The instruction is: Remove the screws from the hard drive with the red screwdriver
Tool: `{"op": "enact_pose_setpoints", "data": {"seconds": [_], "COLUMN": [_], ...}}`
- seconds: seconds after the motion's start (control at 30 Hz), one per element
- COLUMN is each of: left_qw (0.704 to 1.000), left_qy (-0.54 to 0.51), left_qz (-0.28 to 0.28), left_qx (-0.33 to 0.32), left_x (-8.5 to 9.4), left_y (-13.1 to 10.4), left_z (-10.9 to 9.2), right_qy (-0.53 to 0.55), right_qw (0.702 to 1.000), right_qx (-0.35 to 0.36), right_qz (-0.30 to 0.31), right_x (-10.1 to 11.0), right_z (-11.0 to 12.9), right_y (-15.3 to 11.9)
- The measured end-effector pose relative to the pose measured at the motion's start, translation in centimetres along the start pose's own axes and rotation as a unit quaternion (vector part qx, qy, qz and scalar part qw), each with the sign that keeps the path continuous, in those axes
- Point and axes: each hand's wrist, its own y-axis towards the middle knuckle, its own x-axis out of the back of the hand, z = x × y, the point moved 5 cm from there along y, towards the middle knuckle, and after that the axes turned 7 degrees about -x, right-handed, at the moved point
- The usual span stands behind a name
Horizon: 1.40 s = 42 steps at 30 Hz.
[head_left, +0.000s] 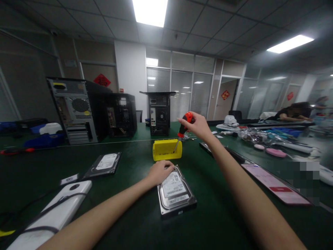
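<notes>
A silver hard drive (174, 189) with a white label lies flat on the green table in front of me. My left hand (160, 172) grips its far left corner, the fingers bent over the top. Raised beyond it, my right hand (197, 125) is closed around the red and black handle of a screwdriver (181, 133). The shaft slants down to the left, and its tip is inside a small yellow tray (157, 156) just past the drive. Small dark specks, perhaps screws, show in the tray.
A second hard drive (107, 161) lies to the left, near a white device (56, 205) with a black cable. Computer cases (78, 111) stand along the back. On the right are a pink-screened phone-like slab (275, 185) and bagged parts (256, 137). Another person (292, 113) leans at the far right.
</notes>
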Motion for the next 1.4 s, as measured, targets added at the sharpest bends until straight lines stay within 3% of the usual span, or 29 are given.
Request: {"op": "enact_pose_setpoints", "data": {"seconds": [0.1, 0.27, 0.37, 0.97, 1.4], "left_qw": [1.0, 1.0, 1.0, 1.0, 1.0], "left_qy": [0.003, 0.0, -0.002, 0.0, 0.001], "left_qz": [0.0, 0.005, 0.006, 0.001, 0.0], "left_qx": [0.003, 0.004, 0.003, 0.0, -0.006], "left_x": [0.0, 0.1, 0.1, -0.1, -0.2], "left_y": [0.0, 0.0, 0.0, 0.0, 0.1], "left_z": [0.0, -0.1, -0.1, 0.3, 0.3], "right_qy": [-0.063, -0.081, -0.072, -0.105, -0.11], "right_qw": [0.996, 0.966, 0.954, 0.937, 0.934], "right_qx": [0.016, 0.052, 0.052, 0.063, 0.07], "right_qz": [0.064, 0.241, 0.288, 0.329, 0.334], "right_x": [-1.1, -3.5, -4.0, -4.8, -4.0], "right_z": [-0.3, -1.2, -1.4, -0.3, 0.0], "right_y": [-0.1, -0.8, -1.2, -2.1, -1.7]}}
